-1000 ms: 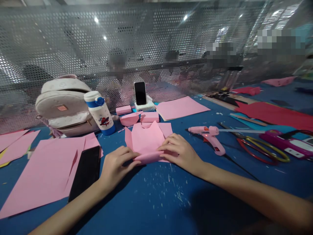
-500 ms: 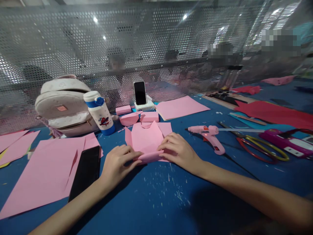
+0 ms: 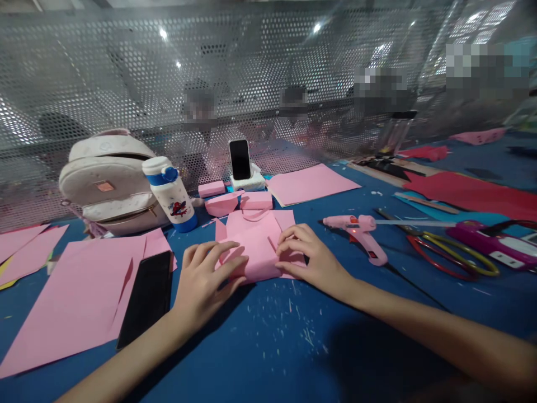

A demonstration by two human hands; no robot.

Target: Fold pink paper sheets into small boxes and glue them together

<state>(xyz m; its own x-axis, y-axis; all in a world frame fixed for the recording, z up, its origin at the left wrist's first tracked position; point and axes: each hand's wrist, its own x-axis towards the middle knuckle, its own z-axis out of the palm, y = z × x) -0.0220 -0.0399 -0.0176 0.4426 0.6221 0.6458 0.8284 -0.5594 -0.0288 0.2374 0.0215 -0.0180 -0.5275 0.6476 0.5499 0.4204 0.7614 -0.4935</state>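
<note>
A folded pink paper piece (image 3: 254, 246) lies on the blue table (image 3: 272, 347) in front of me. My left hand (image 3: 203, 280) rests on its left part, fingers stretched flat and pressing the fold down. My right hand (image 3: 308, 254) presses the right edge with curled fingertips, nothing gripped inside them. Behind the paper sit small pink folded boxes (image 3: 239, 201). A black phone (image 3: 146, 296) lies flat beside my left wrist on large pink sheets (image 3: 75, 296).
A pink glue gun (image 3: 361, 232), scissors with red and yellow handles (image 3: 444, 252), a white-and-blue bottle (image 3: 170, 193), a white backpack (image 3: 107, 182) and an upright phone on a stand (image 3: 240, 162) stand around. Red paper (image 3: 474, 196) lies far right. A perforated metal screen (image 3: 251, 84) closes the back.
The raised near flap of the pink paper has been folded down flat. My left hand slid up onto the paper with its fingers spread; my right hand shifted slightly along the right edge.
</note>
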